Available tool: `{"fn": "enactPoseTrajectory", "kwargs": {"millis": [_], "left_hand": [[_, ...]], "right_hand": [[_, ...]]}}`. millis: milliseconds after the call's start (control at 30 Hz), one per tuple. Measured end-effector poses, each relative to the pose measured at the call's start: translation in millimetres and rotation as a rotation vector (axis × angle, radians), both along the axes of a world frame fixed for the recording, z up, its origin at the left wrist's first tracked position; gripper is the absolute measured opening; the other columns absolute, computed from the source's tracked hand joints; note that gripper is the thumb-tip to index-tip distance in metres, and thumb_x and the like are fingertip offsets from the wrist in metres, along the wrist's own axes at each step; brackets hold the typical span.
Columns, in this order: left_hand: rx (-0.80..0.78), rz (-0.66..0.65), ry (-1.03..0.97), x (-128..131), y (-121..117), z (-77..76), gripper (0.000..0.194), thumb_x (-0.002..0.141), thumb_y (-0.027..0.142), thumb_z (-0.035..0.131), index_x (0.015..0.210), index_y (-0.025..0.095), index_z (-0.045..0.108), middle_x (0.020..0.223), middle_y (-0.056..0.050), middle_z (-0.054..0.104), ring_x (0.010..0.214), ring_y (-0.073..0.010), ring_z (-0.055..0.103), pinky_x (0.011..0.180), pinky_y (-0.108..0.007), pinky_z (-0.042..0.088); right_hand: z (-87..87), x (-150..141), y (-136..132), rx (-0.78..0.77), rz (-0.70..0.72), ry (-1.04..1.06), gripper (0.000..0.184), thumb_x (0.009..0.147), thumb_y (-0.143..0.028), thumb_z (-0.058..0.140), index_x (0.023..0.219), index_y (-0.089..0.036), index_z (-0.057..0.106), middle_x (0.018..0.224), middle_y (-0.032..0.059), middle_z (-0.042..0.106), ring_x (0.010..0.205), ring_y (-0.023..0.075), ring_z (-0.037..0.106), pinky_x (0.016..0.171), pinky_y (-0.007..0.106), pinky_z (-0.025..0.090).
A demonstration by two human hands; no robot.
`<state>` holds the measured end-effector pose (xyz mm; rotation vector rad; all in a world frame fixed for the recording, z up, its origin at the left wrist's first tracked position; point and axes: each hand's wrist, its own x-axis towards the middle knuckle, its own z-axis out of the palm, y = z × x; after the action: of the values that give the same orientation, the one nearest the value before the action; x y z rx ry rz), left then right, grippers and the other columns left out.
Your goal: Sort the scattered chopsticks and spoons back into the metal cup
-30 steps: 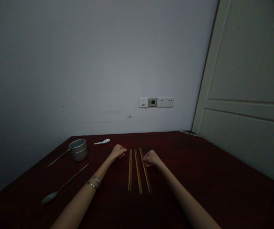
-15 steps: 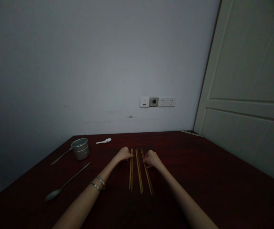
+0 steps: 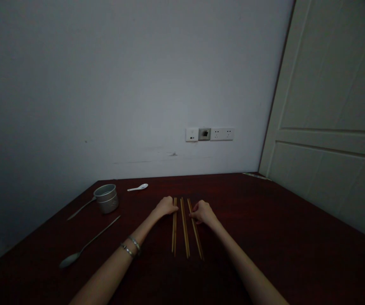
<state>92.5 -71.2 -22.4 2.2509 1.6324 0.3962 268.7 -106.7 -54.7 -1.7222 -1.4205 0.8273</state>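
Three pairs of wooden chopsticks lie lengthwise on the dark red table, side by side with gaps between them. My left hand (image 3: 165, 207) is closed at the upper part of the left pair of chopsticks (image 3: 174, 234), its thumb across them. On the other side, my right hand (image 3: 204, 212) pinches the right pair of chopsticks (image 3: 197, 237) near their upper end; this pair slants, lower ends toward the right. Neither hand touches the middle pair of chopsticks (image 3: 185, 231). Some fingertips of both hands are hidden.
A metal cup (image 3: 106, 200) stands at the left, with a metal utensil (image 3: 81, 209) partly behind it. A long-handled metal spoon (image 3: 87, 245) lies nearer me. Farther back is a white soup spoon (image 3: 139, 187). The wall with sockets (image 3: 222, 134) bounds the table (image 3: 265, 228).
The two sticks of the right pair have come closer together, their lower ends shifting slightly left under my right hand. My left hand stays almost in place.
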Motion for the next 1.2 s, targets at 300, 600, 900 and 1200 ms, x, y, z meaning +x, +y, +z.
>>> {"fn": "enactPoseTrajectory", "kwargs": {"millis": [300,600,900,1200], "left_hand": [[-0.022,-0.001,0.148,2,1,-0.7,0.019,0.067,0.027,0.052,0.058,0.013,0.062,0.055,-0.005,0.061,0.056,-0.0134,0.057,0.05,-0.019,0.037],[-0.059,-0.009,0.123,1,3,-4.8,0.019,0.068,0.025,0.052,0.058,0.013,0.062,0.052,-0.004,0.06,0.051,-0.0123,0.056,0.049,-0.019,0.036],[0.058,0.078,0.028,-6,18,3.2,0.032,0.072,0.038,0.051,0.059,0.012,0.063,0.057,-0.007,0.062,0.057,-0.0146,0.057,0.053,-0.022,0.037],[0.079,0.145,-0.068,-14,29,8.8,0.016,0.064,0.022,0.053,0.064,0.012,0.066,0.058,-0.004,0.062,0.058,-0.0123,0.055,0.053,-0.02,0.036]], "right_hand": [[7.8,-3,-5,-0.057,0.025,-0.129,0.021,0.053,-0.016,0.071,0.066,-0.012,0.055,0.077,0.0083,0.065,0.05,0.0155,0.063,0.032,0.017,0.045],[-1.0,0,0,-0.046,0.037,-0.119,0.025,0.055,-0.019,0.071,0.074,-0.012,0.056,0.081,0.0088,0.065,0.048,0.0134,0.062,0.032,0.016,0.045],[-3.3,9,5,-0.07,0.067,-0.103,0.01,0.064,-0.017,0.061,0.07,-0.011,0.056,0.065,0.0056,0.064,0.041,0.011,0.059,0.035,0.016,0.045],[0.1,12,6,-0.077,0.081,-0.121,0.006,0.064,-0.015,0.056,0.069,-0.012,0.056,0.065,0.0073,0.066,0.042,0.0141,0.06,0.034,0.019,0.045]]}}
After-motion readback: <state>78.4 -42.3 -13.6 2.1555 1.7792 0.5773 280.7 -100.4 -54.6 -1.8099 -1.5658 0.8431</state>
